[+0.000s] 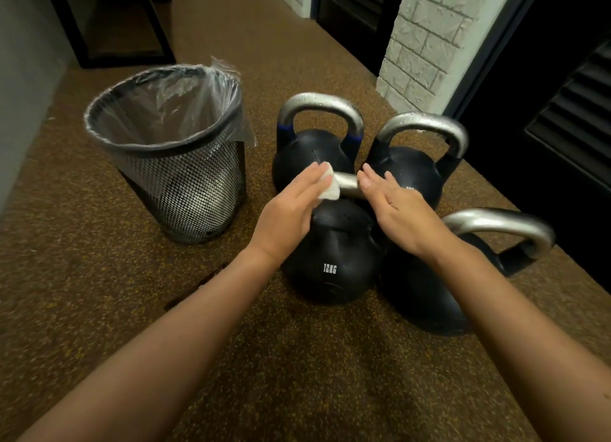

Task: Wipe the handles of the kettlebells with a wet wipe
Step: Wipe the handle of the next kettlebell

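1. Four black kettlebells stand close together on the speckled brown floor [99, 276], right of the frame's centre, each with a bare silver-grey metal handle.
2. The near-left kettlebell [330, 263] sits at centre frame and bears white "12KG" lettering on its round body. Its handle [348, 183] shows only as a short silver stretch between the two hands.
3. The left hand [291, 210] reaches in from lower left with fingers straight, pressing a small white wet wipe [329, 185] against the left end of that handle. This grip is flat, not curled round the bar.
4. The right hand [396, 210] lies with straight fingers on the right end of the same handle, gripping nothing.
5. The far-left kettlebell [307, 163] has blue bands where its handle meets the body; its handle and that of the far-right kettlebell [410, 173] look spotted with droplets.
6. The near-right kettlebell [426, 296] lies partly under the right forearm, its handle tilted toward the right edge.
7. A black mesh bin [185, 183] with a clear plastic liner stands left of the kettlebells.
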{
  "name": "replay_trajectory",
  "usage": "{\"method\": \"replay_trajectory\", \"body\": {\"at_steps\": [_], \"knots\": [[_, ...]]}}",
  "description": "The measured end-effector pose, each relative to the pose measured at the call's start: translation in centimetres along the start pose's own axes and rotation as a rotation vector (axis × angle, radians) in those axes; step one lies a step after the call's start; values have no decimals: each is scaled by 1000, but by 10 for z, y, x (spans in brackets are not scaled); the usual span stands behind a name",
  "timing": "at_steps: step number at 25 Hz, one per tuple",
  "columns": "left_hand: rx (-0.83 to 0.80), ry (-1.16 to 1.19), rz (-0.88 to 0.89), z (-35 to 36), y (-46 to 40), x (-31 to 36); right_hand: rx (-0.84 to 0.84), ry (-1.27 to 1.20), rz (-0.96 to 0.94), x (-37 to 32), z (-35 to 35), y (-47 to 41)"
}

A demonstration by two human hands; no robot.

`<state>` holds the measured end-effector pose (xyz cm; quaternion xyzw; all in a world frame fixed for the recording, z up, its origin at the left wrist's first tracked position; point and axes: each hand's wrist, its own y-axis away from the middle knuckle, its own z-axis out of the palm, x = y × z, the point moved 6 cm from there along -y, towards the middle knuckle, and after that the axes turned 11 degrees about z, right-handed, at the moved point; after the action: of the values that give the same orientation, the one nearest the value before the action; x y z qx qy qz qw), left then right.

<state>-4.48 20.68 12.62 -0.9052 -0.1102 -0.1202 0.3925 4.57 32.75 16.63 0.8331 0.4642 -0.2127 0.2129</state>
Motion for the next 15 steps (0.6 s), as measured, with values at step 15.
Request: {"method": "replay_trajectory", "body": {"at_steps": [15], "knots": [[-358, 275, -550, 4, -59, -35, 5, -12, 22, 1, -1, -1]]}}
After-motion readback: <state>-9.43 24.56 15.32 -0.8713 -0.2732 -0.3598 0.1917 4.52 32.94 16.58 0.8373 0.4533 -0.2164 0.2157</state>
